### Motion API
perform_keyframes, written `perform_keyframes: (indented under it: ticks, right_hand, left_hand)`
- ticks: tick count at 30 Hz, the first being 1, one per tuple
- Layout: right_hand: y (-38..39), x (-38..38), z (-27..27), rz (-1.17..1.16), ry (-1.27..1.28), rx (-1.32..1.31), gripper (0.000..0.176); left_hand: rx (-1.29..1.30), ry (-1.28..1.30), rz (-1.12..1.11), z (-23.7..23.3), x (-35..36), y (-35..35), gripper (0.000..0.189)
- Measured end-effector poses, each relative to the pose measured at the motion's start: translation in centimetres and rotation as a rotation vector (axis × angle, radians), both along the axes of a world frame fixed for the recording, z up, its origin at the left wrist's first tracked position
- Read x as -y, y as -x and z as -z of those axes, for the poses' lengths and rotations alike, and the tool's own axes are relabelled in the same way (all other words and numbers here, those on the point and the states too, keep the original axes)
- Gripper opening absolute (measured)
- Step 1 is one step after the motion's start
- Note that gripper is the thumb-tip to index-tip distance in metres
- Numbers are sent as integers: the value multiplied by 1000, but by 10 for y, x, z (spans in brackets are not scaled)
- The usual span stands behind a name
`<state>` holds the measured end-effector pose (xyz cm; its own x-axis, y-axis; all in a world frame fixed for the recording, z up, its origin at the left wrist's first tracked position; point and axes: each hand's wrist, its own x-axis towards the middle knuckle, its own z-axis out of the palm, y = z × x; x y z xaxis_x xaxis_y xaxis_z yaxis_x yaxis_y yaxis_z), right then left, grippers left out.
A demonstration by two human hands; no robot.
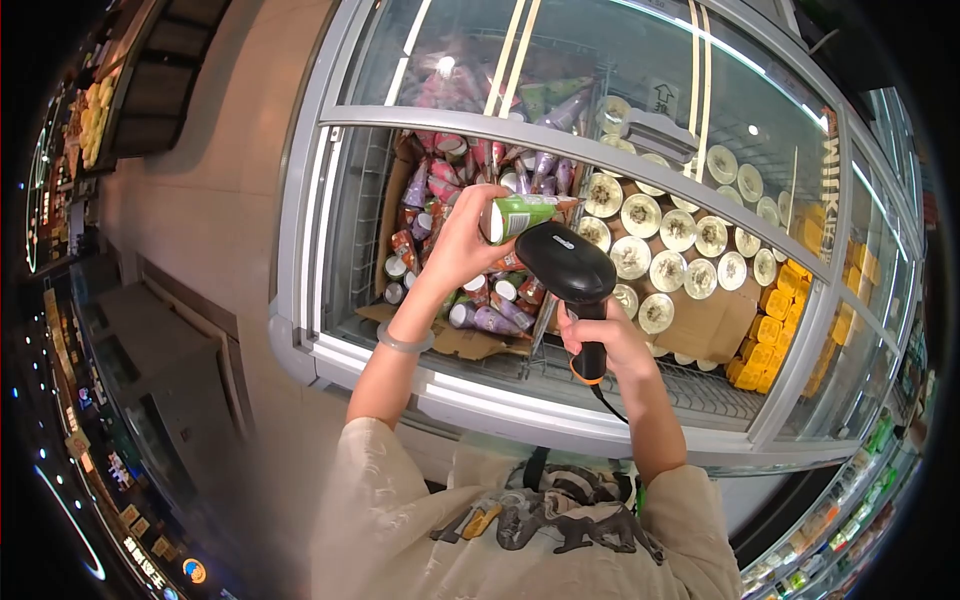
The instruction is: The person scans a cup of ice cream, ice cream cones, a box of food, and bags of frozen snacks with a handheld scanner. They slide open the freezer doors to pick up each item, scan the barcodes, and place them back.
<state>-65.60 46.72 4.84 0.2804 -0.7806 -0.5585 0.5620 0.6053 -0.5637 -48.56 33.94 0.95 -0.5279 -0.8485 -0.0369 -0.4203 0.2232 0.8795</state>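
My left hand (462, 240) holds a green ice-cream cone package (524, 213) on its side above an open chest freezer (310, 200). My right hand (600, 335) grips the handle of a black barcode scanner (566, 264) with an orange base. The scanner's head sits just under the green package, almost touching it. A clear bracelet (405, 343) circles my left wrist. Below the hands lies a cardboard box (452, 340) of pink and purple cones (496, 320).
Round-lidded tubs (680, 228) fill the freezer's middle section and yellow packs (778, 300) lie at the right. A sliding glass lid (560, 60) covers the far half. A tiled aisle floor (220, 180) runs at the left, with shelves (90, 110) beyond.
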Motion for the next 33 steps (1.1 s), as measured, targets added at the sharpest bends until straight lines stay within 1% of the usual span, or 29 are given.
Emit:
perform_keyframes:
  ticks: [2, 5, 13, 19, 20, 22, 23, 24, 26, 29, 32, 33]
  right_hand:
    - [1, -1, 1, -8, 3, 9, 24]
    - [1, 0, 0, -11, -10, 12, 27]
    - [2, 0, 5, -36, -18, 12, 32]
    - [3, 1, 8, -23, 6, -15, 21]
    - [2, 2, 8, -2, -4, -79, 20]
    - [0, 6, 7, 36, -27, -206, 17]
    - [1, 8, 7, 14, -48, -271, 15]
    - [4, 8, 9, 29, -56, -280, 15]
    - [12, 8, 14, 64, -63, -298, 13]
    - [16, 9, 8, 82, -32, -302, 12]
    - [16, 8, 6, 87, -44, -302, 12]
    - [17, 9, 6, 81, -48, -304, 12]
  left_hand:
    - [-16, 14, 11, 2, 0, -1, 50]
    - [34, 37, 47, 3, 1, -2, 53]
    - [24, 9, 31, 5, 1, -3, 53]
    - [34, 54, 52, 7, 2, -3, 52]
    - [36, 66, 54, 7, 3, -4, 53]
    - [157, 47, -37, 5, 5, -8, 53]
    - [219, 38, -83, 4, 8, -11, 54]
    - [218, 84, -143, 19, 13, -20, 54]
    - [386, -155, -368, 48, 23, -48, 56]
    - [651, -166, -291, 85, 24, -73, 63]
    - [603, -303, -206, 104, 26, -77, 66]
    - [614, -288, -191, 115, 25, -78, 66]
